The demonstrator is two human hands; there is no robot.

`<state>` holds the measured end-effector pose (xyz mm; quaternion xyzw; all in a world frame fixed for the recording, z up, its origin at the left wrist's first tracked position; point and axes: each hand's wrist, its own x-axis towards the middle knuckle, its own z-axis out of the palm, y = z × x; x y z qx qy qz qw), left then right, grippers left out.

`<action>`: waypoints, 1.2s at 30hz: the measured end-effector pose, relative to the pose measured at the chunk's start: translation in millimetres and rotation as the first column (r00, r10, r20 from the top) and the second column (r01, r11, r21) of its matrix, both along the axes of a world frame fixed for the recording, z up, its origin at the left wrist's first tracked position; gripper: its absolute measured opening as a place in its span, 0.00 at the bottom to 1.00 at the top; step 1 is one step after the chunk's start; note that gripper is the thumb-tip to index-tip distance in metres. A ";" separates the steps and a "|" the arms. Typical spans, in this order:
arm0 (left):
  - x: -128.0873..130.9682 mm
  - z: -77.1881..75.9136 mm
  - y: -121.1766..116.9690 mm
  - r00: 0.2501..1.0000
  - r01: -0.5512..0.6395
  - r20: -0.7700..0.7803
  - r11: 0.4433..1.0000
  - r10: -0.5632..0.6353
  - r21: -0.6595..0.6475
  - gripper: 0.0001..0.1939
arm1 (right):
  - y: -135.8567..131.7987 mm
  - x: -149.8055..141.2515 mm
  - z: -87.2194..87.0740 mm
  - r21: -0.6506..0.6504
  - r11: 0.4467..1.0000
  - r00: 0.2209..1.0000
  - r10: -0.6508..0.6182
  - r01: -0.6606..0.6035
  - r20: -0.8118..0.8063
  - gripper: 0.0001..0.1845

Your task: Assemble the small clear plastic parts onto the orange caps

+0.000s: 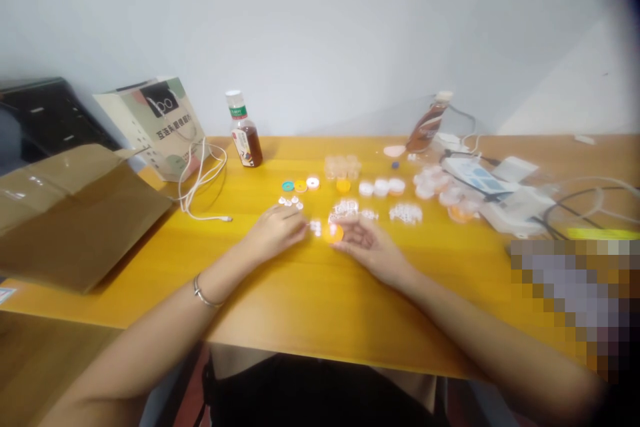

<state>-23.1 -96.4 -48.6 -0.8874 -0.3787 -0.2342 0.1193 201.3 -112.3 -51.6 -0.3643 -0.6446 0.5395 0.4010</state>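
My right hand [373,247] holds a round orange disc [332,234] by its edge, between thumb and fingers. Just left of the disc, my left hand [281,232] is closed with its fingers curled down. Whatever its fingertips grip, if anything, is too small and blurred to name. Small white pieces [315,227] lie between the two hands, and more white pieces [291,201] sit beyond the left one. Behind the right hand spreads a cluster of tiny white parts [345,207]. A teal ring [288,186], a yellow ring [300,186] and a white ring [313,183] form a row farther back.
Clear cups [343,166] and white round pieces [382,187] stand toward the back. A drink bottle [247,137] is at left, another bottle [430,125] leans at right. A paper bag [65,213], a white cable [200,180] and power strips [515,207] flank the table.
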 end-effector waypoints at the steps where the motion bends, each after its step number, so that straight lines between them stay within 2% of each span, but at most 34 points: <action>1: 2.2 2.1 -4.1 0.997 0.048 0.051 0.997 -0.051 0.053 0.06 | -0.2 -0.2 1.0 0.000 1.000 1.000 0.001 -0.001 -0.001 0.17; 3: 7.1 7.4 -13.3 0.982 0.146 0.101 0.979 -0.161 0.141 0.05 | -0.5 -0.7 2.7 -0.003 1.000 1.000 0.003 -0.003 -0.016 0.17; 5: 11.6 12.5 -21.3 0.970 0.217 0.073 0.958 -0.234 0.186 0.07 | -0.9 -1.3 3.6 -0.010 1.000 0.999 0.011 -0.012 -0.036 0.17; 11: 17.3 17.0 -27.8 0.959 0.285 -0.080 0.924 -0.273 0.256 0.06 | -4.5 -1.8 4.3 -0.022 0.998 0.998 0.052 -0.053 -0.040 0.17; 14: 18.1 17.7 -29.3 0.949 0.313 -0.110 0.918 -0.295 0.244 0.07 | -5.5 -1.3 4.3 -0.019 0.998 0.997 0.061 -0.062 -0.048 0.16; 18: 19.3 19.6 -33.0 0.945 0.325 -0.110 0.928 -0.309 0.184 0.10 | -5.3 -0.6 4.0 -0.013 0.997 0.997 0.069 -0.070 -0.044 0.15; 30: 19.7 12.8 -30.5 0.950 0.311 -0.043 0.938 -0.308 0.154 0.12 | -6.1 -0.8 4.7 -0.004 0.998 0.998 0.060 -0.060 -0.030 0.16; 33: 18.9 11.9 -28.5 0.949 0.308 0.029 0.941 -0.315 0.143 0.10 | -5.3 -0.4 4.4 0.003 0.998 0.998 0.056 -0.056 -0.037 0.17; 36: 19.7 10.9 -26.9 0.946 0.261 0.168 0.958 -0.278 0.118 0.08 | -5.1 -0.2 3.4 0.014 1.000 0.999 0.026 -0.025 -0.042 0.16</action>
